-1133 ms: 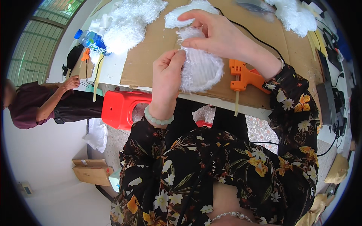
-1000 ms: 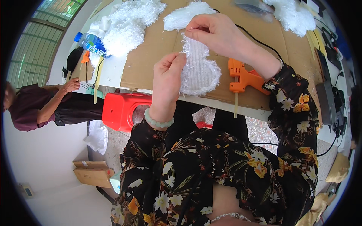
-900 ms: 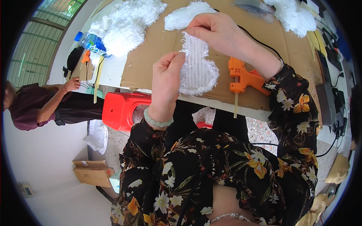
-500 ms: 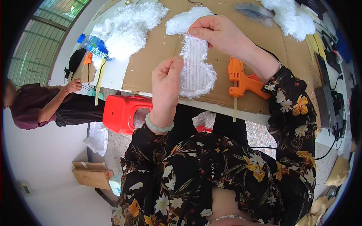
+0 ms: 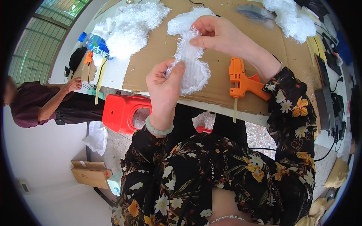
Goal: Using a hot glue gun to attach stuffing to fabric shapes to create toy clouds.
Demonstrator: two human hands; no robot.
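Observation:
Between my two hands is a white fabric piece [image 5: 193, 71] with a shaggy fringed edge, narrow at the top and rounded at the bottom. My left hand [image 5: 164, 81] pinches its left side between thumb and fingers. At the upper right, my right hand [image 5: 217, 35] holds the narrow end with thumb and fingertips. Just beyond it a similar fluffy white piece [image 5: 184, 20] lies on the cardboard. An orange glue gun [image 5: 243, 81] rests to the right, below my right wrist, with a pale glue stick [image 5: 235, 110] sticking out toward me.
Cardboard [image 5: 151, 75] covers the table. A white fluffy heap [image 5: 130, 30] and a blue-capped bottle [image 5: 94, 44] are at left; another fluffy heap [image 5: 290, 20] sits far right. Below the left table edge stands a red stool [image 5: 117, 113]. Another person [image 5: 41, 103] stands at far left.
My left hand has shifted slightly left and turned, its thumb now over the piece's side. My right fingers have changed their grip at the top, and the piece has tilted and moved left.

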